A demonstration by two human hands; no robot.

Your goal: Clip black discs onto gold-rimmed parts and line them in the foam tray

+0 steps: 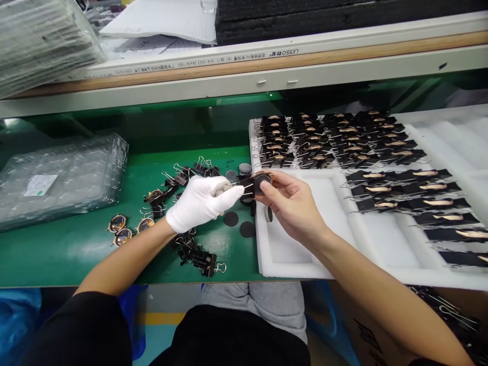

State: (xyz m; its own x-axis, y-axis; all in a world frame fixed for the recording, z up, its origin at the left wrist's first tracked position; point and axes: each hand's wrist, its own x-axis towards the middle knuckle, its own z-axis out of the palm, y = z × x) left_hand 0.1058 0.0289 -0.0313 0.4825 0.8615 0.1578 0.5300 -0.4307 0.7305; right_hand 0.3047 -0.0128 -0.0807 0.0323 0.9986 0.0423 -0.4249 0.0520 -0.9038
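Observation:
My left hand [202,202], in a white glove, pinches the wire handles of a black binder clip [246,182]. The bare fingers of my right hand [299,206] grip a round, gold-rimmed watch case [270,175], with the thumb on a black disc [261,180] against its face. The clip's jaws meet the case; how far they reach over it is hidden. Black discs [231,219] lie on the green tabletop below my hands. Loose binder clips [196,254] are heaped around my left wrist. Several watch cases [123,236] with dark dials rest left of them.
A white foam tray [305,254] on the right carries rows of clipped watch cases [312,137]. Clear plastic trays [72,173] are stacked at left. Behind runs a pale ledge [229,84] with a black foam block [305,20] above it. A box of clips [446,310] sits below right.

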